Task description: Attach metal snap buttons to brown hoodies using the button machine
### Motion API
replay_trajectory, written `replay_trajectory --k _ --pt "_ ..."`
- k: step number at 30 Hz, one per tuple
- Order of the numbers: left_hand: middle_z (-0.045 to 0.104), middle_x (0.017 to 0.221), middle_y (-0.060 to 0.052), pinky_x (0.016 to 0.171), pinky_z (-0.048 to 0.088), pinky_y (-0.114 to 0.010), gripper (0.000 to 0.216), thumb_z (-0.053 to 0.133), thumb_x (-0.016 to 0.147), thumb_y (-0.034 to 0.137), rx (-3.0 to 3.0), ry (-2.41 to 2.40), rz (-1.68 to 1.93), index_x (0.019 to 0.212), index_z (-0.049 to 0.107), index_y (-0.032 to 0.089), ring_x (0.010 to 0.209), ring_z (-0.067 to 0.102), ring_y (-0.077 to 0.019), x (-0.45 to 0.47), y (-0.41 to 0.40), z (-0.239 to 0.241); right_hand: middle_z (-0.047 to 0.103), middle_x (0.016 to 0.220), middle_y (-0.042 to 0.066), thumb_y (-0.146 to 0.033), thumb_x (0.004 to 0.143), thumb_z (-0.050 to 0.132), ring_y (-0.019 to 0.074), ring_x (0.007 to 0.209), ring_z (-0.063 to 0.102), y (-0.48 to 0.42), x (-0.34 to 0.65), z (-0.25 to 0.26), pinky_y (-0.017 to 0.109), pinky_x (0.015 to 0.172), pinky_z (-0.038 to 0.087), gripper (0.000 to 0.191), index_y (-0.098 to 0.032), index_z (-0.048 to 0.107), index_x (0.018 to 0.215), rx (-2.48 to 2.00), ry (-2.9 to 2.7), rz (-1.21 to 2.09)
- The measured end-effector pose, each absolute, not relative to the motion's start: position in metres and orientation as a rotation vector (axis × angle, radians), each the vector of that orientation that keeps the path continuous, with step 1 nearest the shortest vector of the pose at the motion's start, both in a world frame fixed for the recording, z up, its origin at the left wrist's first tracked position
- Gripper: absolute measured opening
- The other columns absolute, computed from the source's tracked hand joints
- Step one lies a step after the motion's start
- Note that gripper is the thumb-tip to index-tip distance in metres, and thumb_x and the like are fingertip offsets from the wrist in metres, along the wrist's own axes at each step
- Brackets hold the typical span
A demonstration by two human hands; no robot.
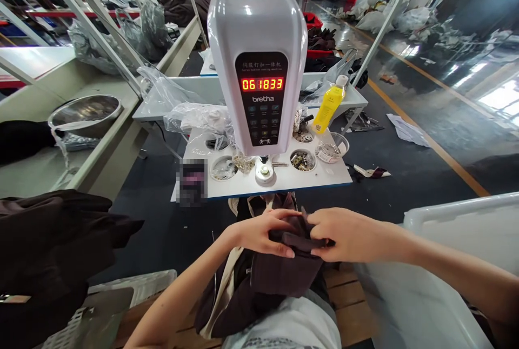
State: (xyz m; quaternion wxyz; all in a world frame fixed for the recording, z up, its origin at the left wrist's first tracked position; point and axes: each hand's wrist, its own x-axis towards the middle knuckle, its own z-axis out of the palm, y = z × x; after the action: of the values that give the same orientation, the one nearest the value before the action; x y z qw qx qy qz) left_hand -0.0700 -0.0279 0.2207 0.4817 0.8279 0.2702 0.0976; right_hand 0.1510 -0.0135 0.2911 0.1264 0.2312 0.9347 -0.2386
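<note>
A dark brown garment (pixel 284 276) with a cream strip along its left side lies bunched over the lap. My left hand (pixel 263 233) holds its upper part, fingers across the top and thumb on the near side. Facing it, my right hand (pixel 336 233) pinches a folded edge of the same cloth between thumb and fingers. The fold between the hands is partly hidden by the fingers. Just beyond them stands a grey-white button sewing machine (pixel 255 25) with red digits lit on its panel. Its small clamp base (pixel 265 172) sits below the head.
The white machine table (pixel 243 189) has round wells, one holding metal fasteners (pixel 303 160). A yellow bottle (pixel 329 105) leans at its right, beside a clear plastic cup (pixel 330 149). A pale plastic bin (pixel 458 214) is to the right; dark garments (pixel 52 230) are piled left.
</note>
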Motion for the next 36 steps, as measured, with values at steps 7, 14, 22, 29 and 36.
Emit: replay_trajectory --k 7,14,22,29,36 --pt "0.054 0.122 -0.007 0.107 0.023 -0.039 0.04 0.072 0.063 0.045 2.063 0.452 0.344 0.094 0.065 0.02 0.121 0.042 -0.0267 -0.055 -0.013 0.22 0.057 0.085 0.003 -0.025 0.086 0.052 0.0141 0.084 0.053 -0.017 0.157 0.309 0.026 0.073 0.036 0.02 -0.015 0.063 0.073 0.53 2.744 -0.935" --pt "0.06 0.088 -0.003 0.082 0.042 -0.028 0.015 0.063 0.073 0.027 2.022 0.787 0.481 0.082 0.059 0.017 0.087 0.054 -0.0159 -0.052 -0.041 0.244 0.052 0.081 0.002 -0.016 0.08 0.057 0.0139 0.078 0.049 -0.018 0.167 0.317 0.025 0.066 0.034 0.014 -0.016 0.056 0.067 0.845 2.713 -0.922" --pt "0.063 0.093 -0.002 0.078 0.042 -0.025 0.021 0.042 0.09 0.033 1.85 1.154 0.689 0.101 0.054 0.02 0.087 0.056 -0.015 -0.045 -0.066 0.252 0.051 0.075 0.001 -0.037 0.088 0.049 0.0103 0.069 0.048 -0.005 0.16 0.297 0.023 0.06 0.032 0.035 -0.014 0.052 0.062 1.079 2.701 -1.124" --pt "0.064 0.09 -0.002 0.075 0.042 -0.026 0.016 0.04 0.091 0.03 1.804 1.286 0.762 0.098 0.05 0.02 0.084 0.058 -0.015 -0.041 -0.074 0.237 0.052 0.08 0.001 -0.033 0.09 0.047 0.0093 0.069 0.049 -0.01 0.159 0.288 0.02 0.059 0.034 0.028 -0.014 0.06 0.075 1.11 2.701 -1.309" --pt "0.064 0.089 -0.001 0.075 0.043 -0.027 0.025 0.04 0.091 0.031 1.655 1.262 0.786 0.114 0.04 0.021 0.08 0.059 -0.0139 -0.04 -0.077 0.231 0.049 0.074 0.0 -0.039 0.089 0.046 0.0083 0.065 0.046 -0.014 0.161 0.273 0.02 0.056 0.034 0.034 -0.014 0.058 0.07 1.128 2.756 -1.332"
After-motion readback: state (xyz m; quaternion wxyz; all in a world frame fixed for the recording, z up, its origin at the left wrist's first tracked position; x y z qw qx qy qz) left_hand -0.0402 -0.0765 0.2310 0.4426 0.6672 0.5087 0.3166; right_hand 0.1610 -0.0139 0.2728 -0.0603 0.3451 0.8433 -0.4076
